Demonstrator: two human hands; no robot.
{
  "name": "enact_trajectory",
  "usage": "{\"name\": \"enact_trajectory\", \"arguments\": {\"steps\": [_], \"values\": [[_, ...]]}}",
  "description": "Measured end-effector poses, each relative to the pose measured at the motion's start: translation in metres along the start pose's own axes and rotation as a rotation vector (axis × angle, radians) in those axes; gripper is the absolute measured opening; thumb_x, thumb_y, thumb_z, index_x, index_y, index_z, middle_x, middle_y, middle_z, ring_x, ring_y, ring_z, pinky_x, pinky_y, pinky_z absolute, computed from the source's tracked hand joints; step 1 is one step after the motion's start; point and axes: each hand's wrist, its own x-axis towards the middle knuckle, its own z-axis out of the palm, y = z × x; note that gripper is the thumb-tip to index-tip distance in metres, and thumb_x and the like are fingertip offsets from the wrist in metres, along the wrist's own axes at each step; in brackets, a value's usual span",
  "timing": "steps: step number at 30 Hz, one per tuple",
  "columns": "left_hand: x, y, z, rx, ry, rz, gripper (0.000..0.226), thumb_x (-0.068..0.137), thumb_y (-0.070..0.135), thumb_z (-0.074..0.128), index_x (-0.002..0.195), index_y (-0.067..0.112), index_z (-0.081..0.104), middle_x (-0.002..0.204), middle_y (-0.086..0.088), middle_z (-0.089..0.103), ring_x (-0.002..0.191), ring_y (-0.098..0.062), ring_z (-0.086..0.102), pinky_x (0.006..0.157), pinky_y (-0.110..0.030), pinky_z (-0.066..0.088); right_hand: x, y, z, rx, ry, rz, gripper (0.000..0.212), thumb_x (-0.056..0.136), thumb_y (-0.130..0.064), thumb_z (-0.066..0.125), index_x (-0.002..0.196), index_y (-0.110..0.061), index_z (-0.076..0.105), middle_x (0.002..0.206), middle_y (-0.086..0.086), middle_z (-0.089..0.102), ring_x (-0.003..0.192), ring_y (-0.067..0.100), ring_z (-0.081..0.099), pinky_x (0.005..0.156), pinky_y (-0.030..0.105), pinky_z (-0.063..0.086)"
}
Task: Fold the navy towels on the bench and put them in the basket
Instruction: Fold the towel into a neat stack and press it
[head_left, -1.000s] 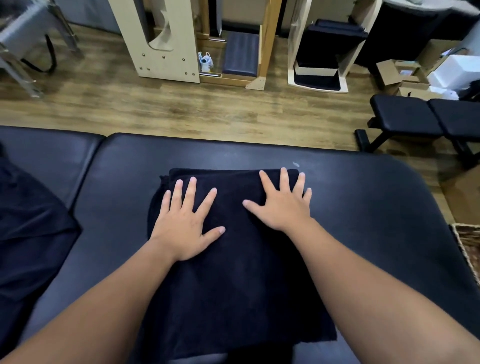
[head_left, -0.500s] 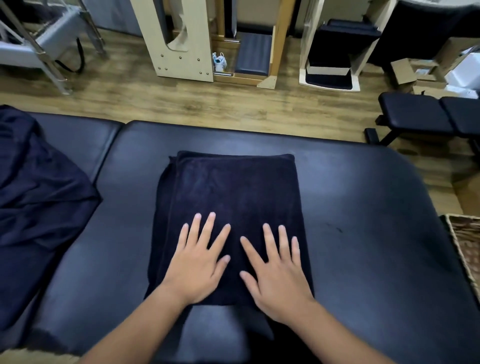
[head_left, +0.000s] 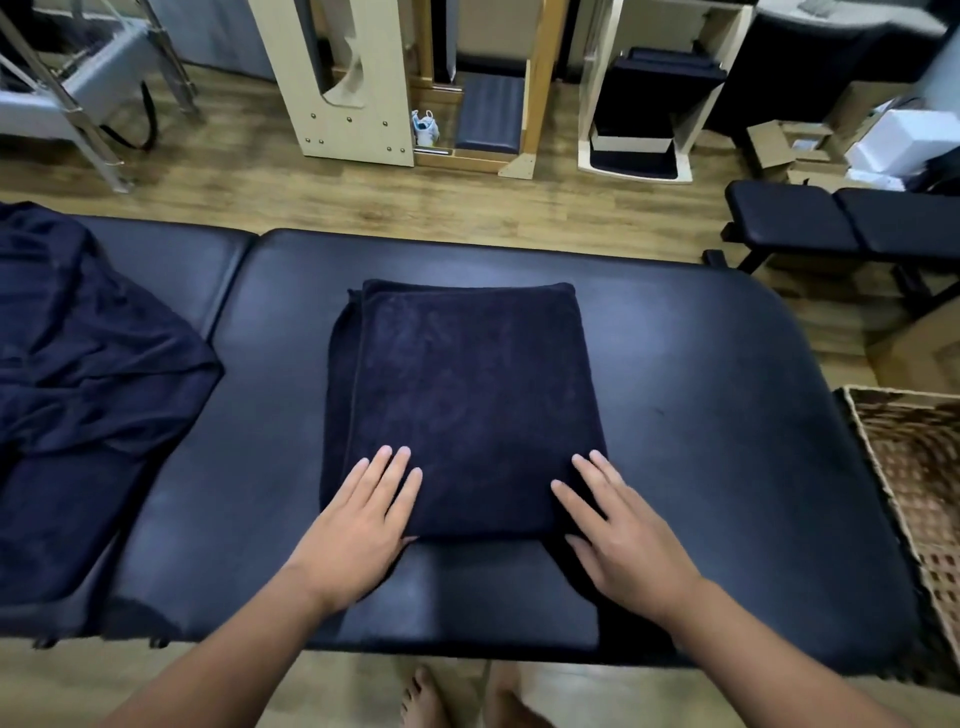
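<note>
1. We stood barefoot at a black padded bench (head_left: 675, 364) in a room with a wood-look floor, and the bench's near edge ran just below our wrists.

2. Our left hand (head_left: 358, 525) lay flat on the near left corner of the folded navy towel (head_left: 467, 395), fingers straight and together, gripping nothing. Our right hand (head_left: 623, 530) lay the same way on the near right corner, fingers extended and slightly spread, palm down.

3. The towel sat mid-bench as a neat rectangle, its layers slightly offset along the left side. We judged the step to be the last smoothing before another fold or the lift. To do it well, we would have slid our fingers under both near corners together so the layers stayed stacked, and kept that loose left edge pinned.

4. To our left, a heap of unfolded navy cloth (head_left: 88, 353) lay over the bench's other section, well apart from the folded one; more work waited there.

5. To our right, the wicker basket (head_left: 919, 467) stood just beside the bench end, partly cut off by the picture's edge. Nothing lay between the towel and it.

6. Farther off stood a small black gym bench (head_left: 841, 223), wooden frames (head_left: 358, 78), cardboard boxes (head_left: 795, 150) and a metal-legged stand (head_left: 78, 88).
</note>
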Motion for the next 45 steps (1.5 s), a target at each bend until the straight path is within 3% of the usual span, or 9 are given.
{"name": "enact_trajectory", "arguments": {"steps": [4, 7, 10, 14, 18, 23, 26, 33, 45], "values": [[-0.009, 0.002, 0.008, 0.054, 0.118, 0.046, 0.052, 0.097, 0.008, 0.031, 0.143, -0.011, 0.044, 0.151, -0.031, 0.042, 0.141, -0.047, 0.040, 0.115, -0.054, 0.024, -0.010, -0.002, -0.005, 0.060, 0.098, 0.215, 0.034, 0.072, -0.005, 0.079, 0.103, -0.005, 0.063, 0.100, 0.008, 0.053, 0.087, 0.031, 0.053, 0.068, 0.044, 0.056], [-0.020, 0.004, 0.007, 0.044, 0.154, 0.049, 0.056, 0.100, -0.001, 0.000, 0.144, -0.011, 0.032, 0.151, -0.032, 0.042, 0.140, -0.047, 0.042, 0.116, -0.053, 0.019, -0.022, -0.010, 0.001, 0.142, 0.054, 0.360, 0.030, 0.075, 0.005, 0.071, 0.096, -0.011, 0.056, 0.089, 0.001, 0.047, 0.071, 0.029, 0.051, 0.057, 0.041, 0.049], [-0.029, 0.004, 0.007, 0.038, 0.137, 0.032, 0.058, 0.098, 0.002, 0.008, 0.143, -0.012, 0.041, 0.151, -0.031, 0.042, 0.140, -0.044, 0.043, 0.114, -0.052, 0.026, -0.021, -0.019, 0.001, 0.145, -0.035, 0.438, 0.034, 0.075, 0.008, 0.064, 0.088, -0.016, 0.044, 0.084, -0.002, 0.038, 0.059, 0.029, 0.042, 0.048, 0.038, 0.035], [-0.028, 0.000, -0.008, -0.021, 0.112, 0.038, 0.061, 0.086, 0.030, 0.047, 0.136, -0.005, 0.059, 0.142, -0.024, 0.054, 0.127, -0.041, 0.056, 0.104, -0.049, 0.046, -0.005, -0.030, -0.016, -0.023, -0.013, 0.327, 0.047, 0.065, -0.006, 0.070, 0.110, -0.014, 0.059, 0.100, 0.004, 0.052, 0.083, 0.028, 0.049, 0.062, 0.039, 0.048], [-0.024, -0.005, -0.019, -0.038, 0.104, 0.070, 0.063, 0.070, 0.011, 0.073, 0.130, -0.003, 0.061, 0.123, -0.019, 0.059, 0.102, -0.037, 0.061, 0.083, -0.041, 0.056, 0.002, -0.035, -0.010, -0.095, -0.146, 0.258, 0.080, 0.062, -0.006, 0.072, 0.138, -0.022, 0.054, 0.136, 0.011, 0.047, 0.110, 0.036, 0.049, 0.069, 0.042, 0.058], [-0.014, -0.005, -0.033, -0.039, 0.050, 0.031, 0.042, 0.051, 0.000, 0.071, 0.092, 0.009, 0.064, 0.091, -0.007, 0.057, 0.074, -0.026, 0.056, 0.059, -0.034, 0.052, 0.008, -0.034, -0.009, -0.058, -0.133, 0.288, 0.080, 0.053, 0.010, 0.071, 0.127, -0.016, 0.056, 0.121, 0.007, 0.049, 0.097, 0.031, 0.048, 0.049, 0.028, 0.049], [-0.002, -0.014, -0.048, -0.071, 0.027, -0.016, 0.031, 0.050, 0.004, 0.076, 0.073, 0.015, 0.059, 0.077, -0.002, 0.051, 0.062, -0.022, 0.052, 0.048, -0.032, 0.044, 0.014, -0.031, -0.019, -0.087, -0.099, 0.240, 0.058, 0.051, 0.007, 0.074, 0.105, -0.011, 0.064, 0.102, 0.004, 0.053, 0.084, 0.029, 0.052, 0.047, 0.030, 0.047], [0.037, -0.054, -0.104, -0.354, 0.036, -0.325, 0.039, 0.076, 0.020, 0.055, 0.114, 0.021, 0.063, 0.107, -0.002, 0.063, 0.099, -0.032, 0.063, 0.083, -0.042, 0.051, 0.056, -0.003, -0.063, -0.060, 0.052, 0.311, 0.037, 0.072, -0.009, 0.067, 0.109, -0.007, 0.063, 0.094, 0.007, 0.059, 0.083, 0.034, 0.057, 0.062, 0.045, 0.056], [0.143, -0.140, -0.122, -0.522, 0.093, -0.518, 0.035, 0.091, 0.020, 0.059, 0.126, 0.021, 0.062, 0.121, -0.001, 0.064, 0.114, -0.025, 0.058, 0.098, -0.042, 0.048, 0.202, 0.069, -0.075, 0.209, 0.130, 0.409, 0.007, 0.095, -0.013, 0.055, 0.102, -0.011, 0.052, 0.095, 0.006, 0.058, 0.086, 0.035, 0.056, 0.069, 0.037, 0.037]]}}
